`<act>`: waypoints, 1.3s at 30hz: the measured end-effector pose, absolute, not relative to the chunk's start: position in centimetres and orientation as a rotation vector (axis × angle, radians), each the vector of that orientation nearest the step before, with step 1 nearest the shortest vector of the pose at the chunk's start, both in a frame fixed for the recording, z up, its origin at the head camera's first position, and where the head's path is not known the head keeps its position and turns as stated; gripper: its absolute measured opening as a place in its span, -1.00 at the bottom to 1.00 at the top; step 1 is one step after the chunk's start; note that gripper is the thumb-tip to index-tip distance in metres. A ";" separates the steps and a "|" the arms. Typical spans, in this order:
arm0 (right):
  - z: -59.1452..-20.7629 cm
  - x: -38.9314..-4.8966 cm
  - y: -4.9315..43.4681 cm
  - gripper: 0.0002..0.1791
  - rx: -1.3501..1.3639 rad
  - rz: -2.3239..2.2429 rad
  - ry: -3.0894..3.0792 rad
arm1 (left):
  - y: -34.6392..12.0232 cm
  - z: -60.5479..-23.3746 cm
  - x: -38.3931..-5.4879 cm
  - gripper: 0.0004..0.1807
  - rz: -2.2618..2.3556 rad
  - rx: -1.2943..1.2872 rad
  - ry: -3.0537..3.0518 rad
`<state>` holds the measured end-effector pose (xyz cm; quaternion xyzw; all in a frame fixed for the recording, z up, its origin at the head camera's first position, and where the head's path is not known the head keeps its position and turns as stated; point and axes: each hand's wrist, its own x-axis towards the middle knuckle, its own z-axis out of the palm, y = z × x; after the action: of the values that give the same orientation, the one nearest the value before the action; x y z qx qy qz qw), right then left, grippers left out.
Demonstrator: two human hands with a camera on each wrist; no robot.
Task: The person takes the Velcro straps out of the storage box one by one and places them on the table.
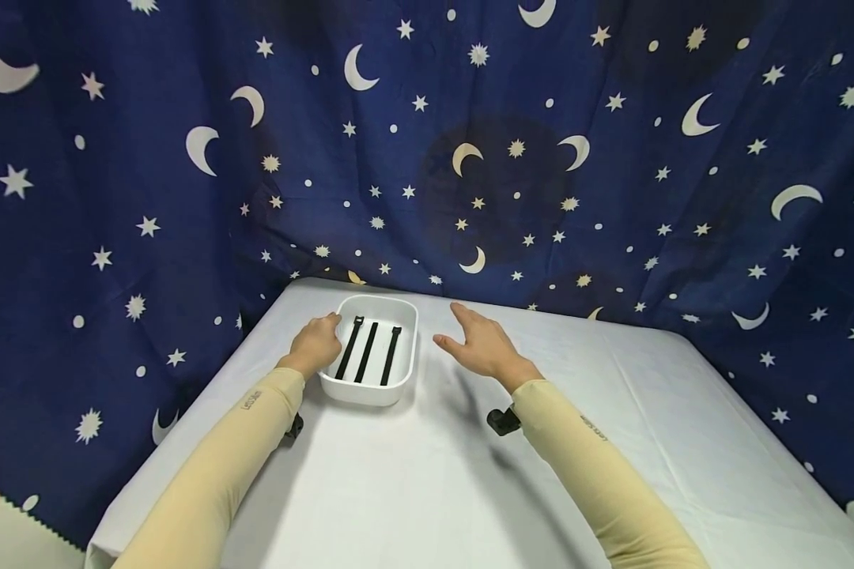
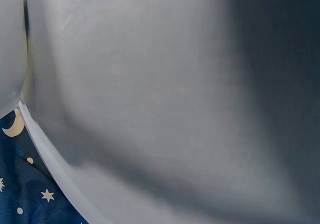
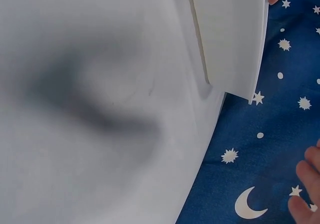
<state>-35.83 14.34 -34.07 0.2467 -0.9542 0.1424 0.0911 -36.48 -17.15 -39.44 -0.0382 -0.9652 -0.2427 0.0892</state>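
Observation:
A white rectangular basin [image 1: 370, 393] with rounded corners stands at the far left of the table. Inside it, three black straps [image 1: 372, 352] lie side by side; two of them show a slotted head at the far end. My left hand [image 1: 316, 345] grips the basin's left rim, its thumb hidden from the head view. To the right of the basin, my right hand [image 1: 485, 344] hovers above the table with its fingers extended, touching nothing. In the right wrist view the basin wall [image 3: 232, 38] shows, along with fingers of my right hand [image 3: 307, 184].
A white cloth covers the table [image 1: 398, 490]. Behind and beside it hangs a dark blue curtain [image 1: 427, 142] with moons and stars. Black wrist devices show under both forearms, such as the right one [image 1: 503, 421]. The left wrist view shows mostly shadowed cloth [image 2: 150, 83].

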 end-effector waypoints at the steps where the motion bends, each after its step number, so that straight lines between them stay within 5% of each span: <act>1: -34.1 -35.8 14.2 -0.09 0.738 0.434 -2.836 | -17.1 -39.6 -36.5 -0.37 -0.730 -0.111 -2.868; 39: -35.2 -35.9 10.2 -0.20 0.795 0.556 -2.817 | -16.9 -39.9 -36.4 -0.36 -0.950 -0.077 -2.776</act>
<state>-35.92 10.19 -35.25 0.2659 -0.9424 0.1861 0.0811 -36.40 -16.86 -39.87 -0.0262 -0.9408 -0.3220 0.1028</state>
